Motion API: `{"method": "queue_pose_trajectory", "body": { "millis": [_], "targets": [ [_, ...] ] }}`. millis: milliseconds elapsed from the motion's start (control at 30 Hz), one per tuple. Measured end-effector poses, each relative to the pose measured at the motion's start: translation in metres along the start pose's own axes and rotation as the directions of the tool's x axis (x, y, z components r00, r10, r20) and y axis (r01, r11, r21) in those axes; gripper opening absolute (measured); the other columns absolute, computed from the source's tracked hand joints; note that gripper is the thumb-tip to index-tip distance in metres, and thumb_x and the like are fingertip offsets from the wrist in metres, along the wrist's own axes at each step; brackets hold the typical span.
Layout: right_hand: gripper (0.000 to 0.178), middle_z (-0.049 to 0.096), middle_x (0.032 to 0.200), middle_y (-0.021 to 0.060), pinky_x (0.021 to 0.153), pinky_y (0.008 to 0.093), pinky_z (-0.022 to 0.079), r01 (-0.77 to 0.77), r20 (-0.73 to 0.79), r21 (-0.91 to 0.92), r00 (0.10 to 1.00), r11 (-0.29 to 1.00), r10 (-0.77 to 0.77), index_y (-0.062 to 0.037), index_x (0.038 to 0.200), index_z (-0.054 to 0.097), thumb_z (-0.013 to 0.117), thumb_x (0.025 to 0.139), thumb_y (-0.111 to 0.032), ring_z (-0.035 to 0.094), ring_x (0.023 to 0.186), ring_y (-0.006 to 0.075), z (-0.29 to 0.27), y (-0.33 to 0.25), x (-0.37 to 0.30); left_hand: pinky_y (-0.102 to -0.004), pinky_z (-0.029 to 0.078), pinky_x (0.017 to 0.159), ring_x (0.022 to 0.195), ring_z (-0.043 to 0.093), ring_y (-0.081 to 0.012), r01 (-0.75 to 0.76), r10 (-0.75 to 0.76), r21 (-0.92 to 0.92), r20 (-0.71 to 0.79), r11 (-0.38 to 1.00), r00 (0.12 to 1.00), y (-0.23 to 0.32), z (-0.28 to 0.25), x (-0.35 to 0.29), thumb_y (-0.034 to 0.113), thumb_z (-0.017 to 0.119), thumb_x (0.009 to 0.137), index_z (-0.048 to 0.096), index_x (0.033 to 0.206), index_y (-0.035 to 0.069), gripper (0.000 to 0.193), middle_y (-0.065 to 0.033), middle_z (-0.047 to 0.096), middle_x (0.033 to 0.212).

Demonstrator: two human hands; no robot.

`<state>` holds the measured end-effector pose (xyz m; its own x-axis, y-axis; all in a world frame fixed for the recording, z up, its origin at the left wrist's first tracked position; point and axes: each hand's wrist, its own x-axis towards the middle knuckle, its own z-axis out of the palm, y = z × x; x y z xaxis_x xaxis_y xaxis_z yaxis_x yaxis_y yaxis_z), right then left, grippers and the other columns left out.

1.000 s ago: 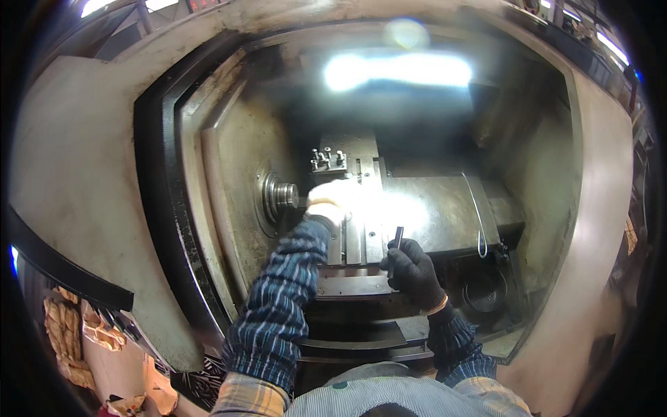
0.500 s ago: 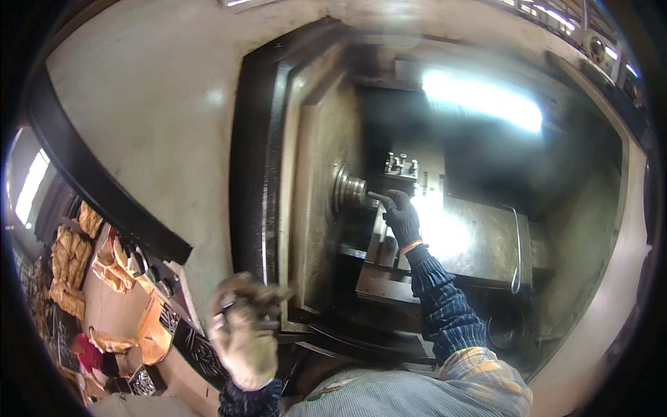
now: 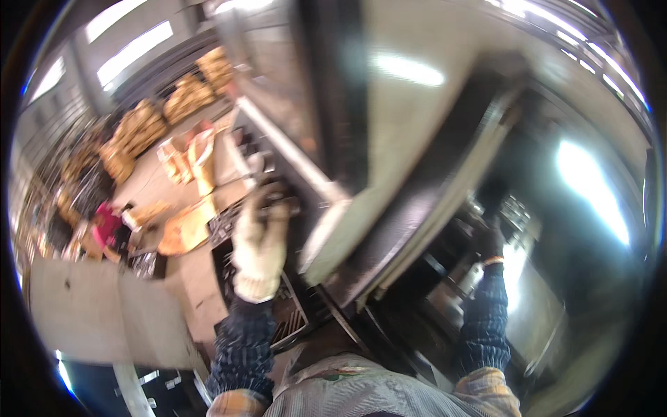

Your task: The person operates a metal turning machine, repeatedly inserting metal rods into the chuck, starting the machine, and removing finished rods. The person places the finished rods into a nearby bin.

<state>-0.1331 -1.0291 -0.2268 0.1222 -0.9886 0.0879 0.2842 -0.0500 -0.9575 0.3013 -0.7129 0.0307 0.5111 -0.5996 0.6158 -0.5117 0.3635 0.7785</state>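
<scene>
My left hand (image 3: 261, 240), in a pale glove with dirty fingertips, stretches out to the left of the machine. It is over a dark tray (image 3: 295, 313) with slim metal pieces in it. Motion smears its fingers, and whether anything is in them I cannot make out. Inside the lathe-like machine, my right hand (image 3: 490, 240), in a dark glove, is close to the blurred metal fittings of the tool block (image 3: 515, 213). Its fingers are dim and smeared too.
The dark frame (image 3: 431, 201) of the machine opening stands between my hands. A pale panel corner (image 3: 325, 240) juts out beside my left forearm. Farther left are stacked tan sacks (image 3: 139, 132), brown sheets (image 3: 186, 226) on the floor and a person in red (image 3: 108, 226).
The view has swung left. My left hand has moved from beside the machine opening out over the tray. My right hand stays inside the machine, no longer pointing clearly at the round spindle.
</scene>
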Motion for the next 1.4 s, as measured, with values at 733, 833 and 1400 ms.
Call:
{"method": "queue_pose_trajectory", "body": {
  "millis": [733, 833, 1400],
  "targets": [
    [0.048, 0.062, 0.13, 0.0129, 0.104, 0.0501, 0.046, 0.138, -0.003, -0.043, 0.99, 0.99, -0.138, -0.0063, 0.146, 0.052, 0.052, 0.105, -0.033, 0.057, 0.119, 0.0271, 0.134, -0.024, -0.001, -0.0434, 0.058, 0.078, 0.093, 0.071, -0.0383, -0.277, 0.23, 0.319, 0.177, 0.906, 0.957, 0.011, -0.03, -0.028, 0.019, 0.073, 0.091, 0.062, 0.12, 0.004, 0.034, -0.0173, 0.069, 0.116],
    [0.045, 0.063, 0.128, 0.0117, 0.1, 0.047, 0.047, 0.353, 0.106, -0.196, 0.935, 0.915, -0.338, -0.0056, 0.143, 0.053, 0.054, 0.104, -0.028, 0.059, 0.116, 0.0251, 0.222, -0.061, -0.088, -0.0453, 0.057, 0.087, 0.101, 0.069, -0.0381, -0.166, 0.104, 0.301, 0.209, 0.939, 0.972, 0.021, -0.064, -0.052, 0.018, 0.073, 0.089, 0.061, 0.118, 0.005, 0.034, -0.0163, 0.067, 0.12],
    [0.034, 0.068, 0.112, 0.0049, 0.08, 0.0296, 0.056, -0.134, 0.97, -0.069, -0.242, 0.989, 0.035, -0.0017, 0.13, 0.063, 0.066, 0.096, 0.0, 0.066, 0.096, 0.014, 0.594, -0.044, -0.481, -0.061, 0.015, 0.127, 0.148, 0.041, -0.0387, 0.057, 0.072, 0.489, -0.241, 0.87, 0.968, 0.104, -0.35, -0.264, 0.018, 0.067, 0.099, 0.061, 0.128, 0.008, 0.031, -0.0137, 0.059, 0.145]
  ]
}}
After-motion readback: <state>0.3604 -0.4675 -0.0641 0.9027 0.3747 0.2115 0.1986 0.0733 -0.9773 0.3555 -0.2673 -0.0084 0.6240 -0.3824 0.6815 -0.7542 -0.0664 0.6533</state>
